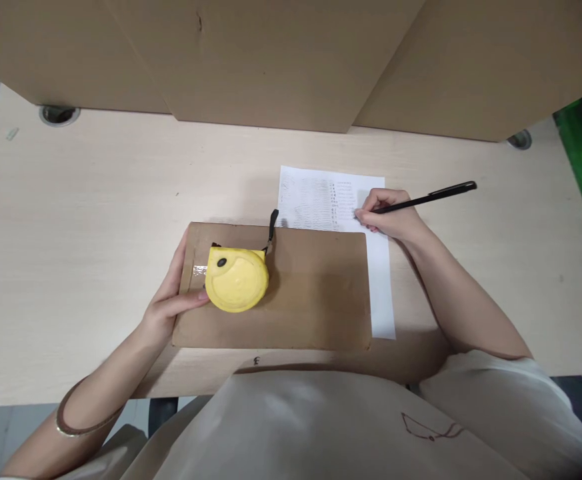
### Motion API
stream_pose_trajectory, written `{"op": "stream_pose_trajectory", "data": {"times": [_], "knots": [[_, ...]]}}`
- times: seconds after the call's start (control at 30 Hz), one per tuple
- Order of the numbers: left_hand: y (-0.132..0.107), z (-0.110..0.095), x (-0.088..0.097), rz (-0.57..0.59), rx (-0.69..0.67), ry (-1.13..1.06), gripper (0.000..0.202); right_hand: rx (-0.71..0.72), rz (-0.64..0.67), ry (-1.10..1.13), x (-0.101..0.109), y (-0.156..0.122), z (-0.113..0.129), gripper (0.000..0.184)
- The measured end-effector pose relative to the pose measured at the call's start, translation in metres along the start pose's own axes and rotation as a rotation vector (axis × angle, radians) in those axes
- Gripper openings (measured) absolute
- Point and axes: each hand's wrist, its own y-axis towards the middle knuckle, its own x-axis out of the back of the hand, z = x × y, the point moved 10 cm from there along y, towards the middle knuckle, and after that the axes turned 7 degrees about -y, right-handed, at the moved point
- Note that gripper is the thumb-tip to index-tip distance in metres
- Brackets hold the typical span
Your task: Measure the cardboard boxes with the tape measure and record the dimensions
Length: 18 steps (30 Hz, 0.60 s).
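Grasping a black pen (448, 191) in our right hand (393, 210), we have that grip closed around its lower end, over the right side of a printed paper sheet (315, 197); our fingers hide the tip, so we cannot tell whether it touches the paper. Our left hand (165, 303) has its grip clenched on the left end of a brown cardboard box (315, 287), thumb on top. A yellow tape measure (237, 283) lies on the box toward that end, beside our thumb tip, its black strap (273, 227) pointing away from us. The box hides the sheet's lower left part from view. Beneath is the pale surface (85, 267), with large cardboard panels (271, 60) standing along its far side.
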Motion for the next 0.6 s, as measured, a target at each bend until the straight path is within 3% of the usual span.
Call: {"op": "stream_pose_trajectory", "data": {"times": [0.27, 0.6], "knots": [[-0.007, -0.012, -0.015, -0.030, 0.021, 0.020, 0.119, -0.005, 0.005, -0.035, -0.001, 0.001, -0.001, 0.052], [-0.008, -0.009, -0.014, -0.022, 0.045, -0.030, 0.119, -0.020, 0.004, -0.027, -0.001, 0.004, -0.003, 0.045]]}}
